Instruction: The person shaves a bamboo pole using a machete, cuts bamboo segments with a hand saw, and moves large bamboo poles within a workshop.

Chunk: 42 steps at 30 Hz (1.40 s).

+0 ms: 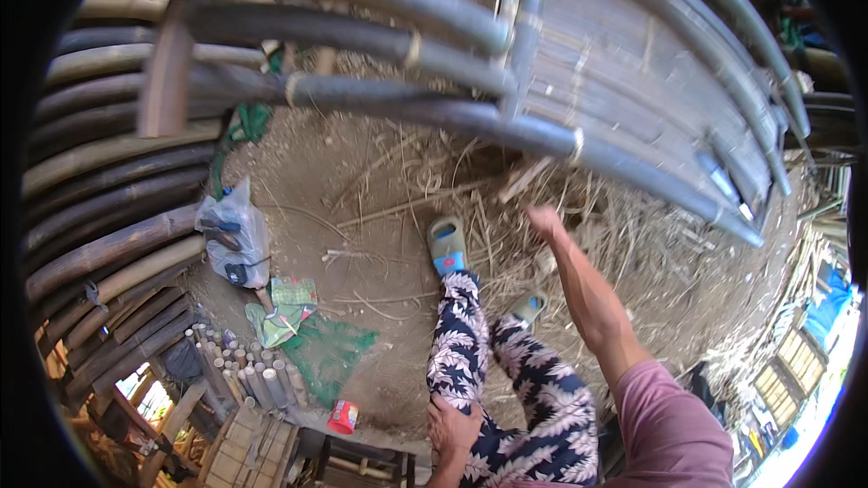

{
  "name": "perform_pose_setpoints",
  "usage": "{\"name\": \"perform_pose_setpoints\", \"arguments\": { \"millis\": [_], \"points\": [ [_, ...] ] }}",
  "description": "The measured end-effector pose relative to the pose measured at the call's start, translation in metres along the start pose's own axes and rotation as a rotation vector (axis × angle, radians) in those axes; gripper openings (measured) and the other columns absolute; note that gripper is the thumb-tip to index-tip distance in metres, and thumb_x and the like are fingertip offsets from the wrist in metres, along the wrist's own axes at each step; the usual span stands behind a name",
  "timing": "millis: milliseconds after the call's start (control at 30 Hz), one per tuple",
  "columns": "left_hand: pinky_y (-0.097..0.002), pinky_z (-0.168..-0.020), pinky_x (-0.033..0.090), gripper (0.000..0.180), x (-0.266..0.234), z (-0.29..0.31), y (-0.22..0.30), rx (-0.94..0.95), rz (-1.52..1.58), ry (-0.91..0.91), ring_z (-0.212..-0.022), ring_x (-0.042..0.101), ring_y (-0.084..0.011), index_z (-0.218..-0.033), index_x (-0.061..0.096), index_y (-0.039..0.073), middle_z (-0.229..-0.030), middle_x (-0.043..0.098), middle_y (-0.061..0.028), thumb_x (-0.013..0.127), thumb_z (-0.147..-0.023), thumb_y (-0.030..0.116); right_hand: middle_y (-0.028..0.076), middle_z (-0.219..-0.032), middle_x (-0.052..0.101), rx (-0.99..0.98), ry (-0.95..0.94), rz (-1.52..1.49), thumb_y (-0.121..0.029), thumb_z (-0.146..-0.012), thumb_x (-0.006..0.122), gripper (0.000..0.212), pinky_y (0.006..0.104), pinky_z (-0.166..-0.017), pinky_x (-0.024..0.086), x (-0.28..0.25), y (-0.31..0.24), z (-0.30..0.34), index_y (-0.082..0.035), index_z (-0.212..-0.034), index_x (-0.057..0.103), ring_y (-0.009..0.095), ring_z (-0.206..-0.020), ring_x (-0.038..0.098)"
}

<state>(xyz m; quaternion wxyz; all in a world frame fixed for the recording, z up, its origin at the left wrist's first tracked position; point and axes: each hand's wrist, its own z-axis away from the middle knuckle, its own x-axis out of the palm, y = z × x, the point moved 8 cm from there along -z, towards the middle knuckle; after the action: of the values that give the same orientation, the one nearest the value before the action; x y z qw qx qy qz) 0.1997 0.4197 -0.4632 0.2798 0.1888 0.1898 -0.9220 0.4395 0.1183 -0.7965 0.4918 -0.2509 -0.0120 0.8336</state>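
My left hand (455, 425) rests on my thigh, over the dark leaf-patterned trousers (457, 343), its fingers laid along the cloth. My right arm reaches forward, and the right hand (543, 220) looks curled closed, low over the strewn strips. Just beyond it is a short light-brown piece of wood or bamboo (524, 179), beside the lower rail of a bamboo bench (597, 63). The right fingertips are hidden and slightly blurred, so what they hold cannot be made out.
Bamboo strips and shavings (624, 226) litter the dirt floor. To the left, a plastic bag (237, 239) lies by the bamboo-pole wall (117, 163), near green netting (330, 357), a red container (343, 417) and several upright cut bamboo pieces (258, 375). Sandals (447, 239) are on my feet.
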Motion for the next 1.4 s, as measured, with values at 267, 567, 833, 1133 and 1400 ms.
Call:
{"name": "perform_pose_setpoints", "arguments": {
  "millis": [267,567,833,1133,1400],
  "points": [
    [-0.0505,-0.102,0.04,0.092,-0.009,-0.027,-0.005,-0.004,0.23,-0.037,-0.122,0.045,-0.0458,-0.14,0.032,0.0,-0.134,0.043,-0.0293,0.076,-0.071,0.043,0.016,-0.101,0.066,-0.085,0.276,-0.201,-0.049,-0.081,0.069,0.062,0.034,-0.071,0.053,0.035,0.022,-0.188,0.002,-0.114,0.059,0.023,-0.081,0.064],
    [-0.0503,-0.087,0.046,0.084,-0.006,-0.028,-0.025,0.057,0.136,-0.001,-0.103,0.053,-0.0411,-0.131,0.035,-0.004,-0.109,0.05,-0.0244,0.07,-0.069,0.041,0.023,-0.114,0.058,0.061,0.259,-0.803,-0.054,-0.09,0.053,0.074,0.0397,-0.078,0.055,0.031,-0.021,0.056,0.007,-0.132,0.044,0.028,-0.093,0.063],
    [-0.0518,-0.086,0.046,0.082,0.012,-0.02,-0.018,0.078,0.13,0.057,-0.105,0.052,-0.0413,-0.131,0.036,-0.002,-0.111,0.05,-0.0229,0.069,-0.07,0.043,0.027,-0.107,0.063,-0.642,0.182,0.263,-0.034,-0.084,0.063,0.075,0.0459,-0.071,0.056,0.135,-0.193,0.103,-0.004,-0.143,0.027,0.035,-0.085,0.068],
    [-0.0501,-0.091,0.045,0.083,0.074,0.023,-0.053,0.063,0.361,0.21,-0.108,0.053,-0.0436,-0.132,0.039,0.0,-0.117,0.053,-0.0246,0.073,-0.07,0.043,0.022,-0.1,0.067,-0.413,-0.073,0.731,-0.041,-0.077,0.071,0.077,0.0452,-0.072,0.056,0.111,-0.095,0.11,-0.008,-0.135,0.032,0.037,-0.088,0.067],
    [-0.0445,-0.101,0.04,0.076,0.083,0.087,-0.145,0.17,0.714,0.145,-0.118,0.05,-0.0424,-0.135,0.04,-0.005,-0.127,0.051,-0.0286,0.075,-0.077,0.028,0.017,-0.097,0.066,-0.065,0.066,1.018,-0.03,-0.089,0.053,0.07,0.0344,-0.054,0.054,-0.058,0.142,0.142,-0.006,-0.147,0.02,0.024,-0.076,0.067]
  ]
}}
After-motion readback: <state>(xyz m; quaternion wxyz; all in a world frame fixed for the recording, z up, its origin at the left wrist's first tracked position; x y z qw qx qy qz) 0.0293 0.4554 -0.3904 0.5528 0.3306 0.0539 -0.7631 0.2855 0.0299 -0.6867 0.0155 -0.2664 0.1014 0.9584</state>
